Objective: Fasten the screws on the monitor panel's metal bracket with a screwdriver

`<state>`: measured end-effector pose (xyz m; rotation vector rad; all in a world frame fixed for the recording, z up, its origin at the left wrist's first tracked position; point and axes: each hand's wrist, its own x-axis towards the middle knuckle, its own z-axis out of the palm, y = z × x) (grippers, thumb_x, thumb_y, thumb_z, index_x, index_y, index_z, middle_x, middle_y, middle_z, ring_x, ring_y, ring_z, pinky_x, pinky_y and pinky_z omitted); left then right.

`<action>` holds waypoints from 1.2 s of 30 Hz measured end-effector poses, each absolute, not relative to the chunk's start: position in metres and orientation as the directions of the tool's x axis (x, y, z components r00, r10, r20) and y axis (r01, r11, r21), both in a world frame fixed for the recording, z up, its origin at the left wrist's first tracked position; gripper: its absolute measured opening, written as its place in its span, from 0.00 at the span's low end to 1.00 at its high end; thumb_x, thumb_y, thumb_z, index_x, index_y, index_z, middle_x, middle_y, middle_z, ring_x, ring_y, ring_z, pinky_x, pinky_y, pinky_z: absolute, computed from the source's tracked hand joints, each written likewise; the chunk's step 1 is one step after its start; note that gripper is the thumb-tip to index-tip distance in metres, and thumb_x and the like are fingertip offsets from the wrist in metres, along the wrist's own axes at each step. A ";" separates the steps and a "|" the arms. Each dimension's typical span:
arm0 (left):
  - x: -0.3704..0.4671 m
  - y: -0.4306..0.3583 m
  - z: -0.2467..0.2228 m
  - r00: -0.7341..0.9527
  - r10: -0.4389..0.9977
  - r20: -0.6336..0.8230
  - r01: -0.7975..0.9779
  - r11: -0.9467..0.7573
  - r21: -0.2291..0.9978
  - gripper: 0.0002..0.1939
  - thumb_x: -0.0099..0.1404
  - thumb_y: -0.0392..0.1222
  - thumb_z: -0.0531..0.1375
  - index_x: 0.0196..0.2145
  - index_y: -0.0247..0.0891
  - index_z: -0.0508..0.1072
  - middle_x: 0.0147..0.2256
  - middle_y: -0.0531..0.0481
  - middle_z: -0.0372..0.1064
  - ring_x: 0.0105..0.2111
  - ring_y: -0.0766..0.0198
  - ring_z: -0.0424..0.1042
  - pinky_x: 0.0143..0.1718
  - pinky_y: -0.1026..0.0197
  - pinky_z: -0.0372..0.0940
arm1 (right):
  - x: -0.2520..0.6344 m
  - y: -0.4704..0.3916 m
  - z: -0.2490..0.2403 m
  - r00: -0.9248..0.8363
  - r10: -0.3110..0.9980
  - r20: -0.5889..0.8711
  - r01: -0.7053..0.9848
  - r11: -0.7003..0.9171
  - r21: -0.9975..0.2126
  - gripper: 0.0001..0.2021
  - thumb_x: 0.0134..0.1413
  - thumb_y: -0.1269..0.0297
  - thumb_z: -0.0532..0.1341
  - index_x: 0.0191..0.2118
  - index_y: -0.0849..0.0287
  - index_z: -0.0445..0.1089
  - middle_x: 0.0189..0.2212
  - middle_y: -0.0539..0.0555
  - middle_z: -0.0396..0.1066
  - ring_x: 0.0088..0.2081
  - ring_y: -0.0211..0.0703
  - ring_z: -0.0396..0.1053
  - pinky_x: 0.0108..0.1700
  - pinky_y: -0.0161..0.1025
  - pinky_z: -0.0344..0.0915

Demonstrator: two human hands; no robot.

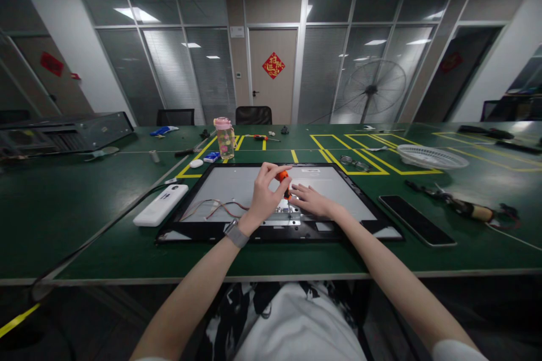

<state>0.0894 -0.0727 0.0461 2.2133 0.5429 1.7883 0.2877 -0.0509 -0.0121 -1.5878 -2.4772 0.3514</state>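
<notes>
An orange-and-black screwdriver (287,194) is held by its handle between the thumb and fingers of the left hand (266,193). Its long axis is set nearly upright, the top leaned slightly left, the shaft pointed down at the metal bracket (292,218) near the panel's (231,179) near edge on the desk (105,256). The right hand (313,202) is spread open just right of it; whether the shaft is touched by its fingertips cannot be told.
</notes>
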 end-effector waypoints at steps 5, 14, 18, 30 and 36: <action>0.088 -0.073 0.046 0.231 0.427 0.874 0.108 -0.904 0.413 0.14 0.69 0.36 0.52 0.50 0.39 0.71 0.42 0.46 0.66 0.44 0.62 0.67 0.46 0.59 0.62 | 0.287 -0.051 -0.012 -0.408 0.913 0.019 0.871 0.396 -0.291 0.33 0.62 0.42 0.42 0.64 0.57 0.55 0.66 0.64 0.46 0.67 0.57 0.41 0.63 0.60 0.37; 0.088 -0.073 0.046 0.210 0.422 0.882 0.138 -0.906 0.400 0.13 0.69 0.38 0.53 0.48 0.40 0.73 0.39 0.47 0.64 0.42 0.62 0.67 0.45 0.59 0.63 | 0.287 -0.053 -0.008 -0.404 0.915 0.000 0.872 0.386 -0.302 0.33 0.62 0.41 0.42 0.65 0.54 0.53 0.67 0.62 0.46 0.67 0.57 0.40 0.63 0.61 0.38; 0.088 -0.072 0.045 0.188 0.424 0.886 0.151 -0.904 0.400 0.13 0.68 0.37 0.55 0.47 0.39 0.73 0.38 0.48 0.64 0.39 0.64 0.67 0.43 0.60 0.63 | 0.287 -0.053 -0.009 -0.395 0.919 0.004 0.873 0.377 -0.309 0.33 0.61 0.41 0.43 0.65 0.54 0.53 0.67 0.61 0.46 0.67 0.57 0.40 0.63 0.60 0.38; 0.090 -0.072 0.044 0.190 0.446 0.874 0.167 -0.892 0.419 0.12 0.65 0.37 0.58 0.47 0.40 0.73 0.37 0.49 0.62 0.37 0.64 0.66 0.42 0.61 0.64 | 0.286 -0.053 -0.009 -0.416 0.909 0.025 0.868 0.405 -0.287 0.31 0.62 0.43 0.43 0.64 0.55 0.56 0.66 0.63 0.47 0.67 0.58 0.42 0.62 0.62 0.40; 0.090 -0.074 0.046 0.201 0.437 0.877 0.145 -0.898 0.415 0.13 0.66 0.36 0.56 0.48 0.40 0.72 0.37 0.49 0.63 0.37 0.65 0.67 0.42 0.61 0.64 | 0.287 -0.052 -0.010 -0.417 0.909 0.025 0.867 0.406 -0.289 0.31 0.62 0.43 0.43 0.64 0.54 0.55 0.66 0.63 0.47 0.67 0.57 0.42 0.63 0.61 0.40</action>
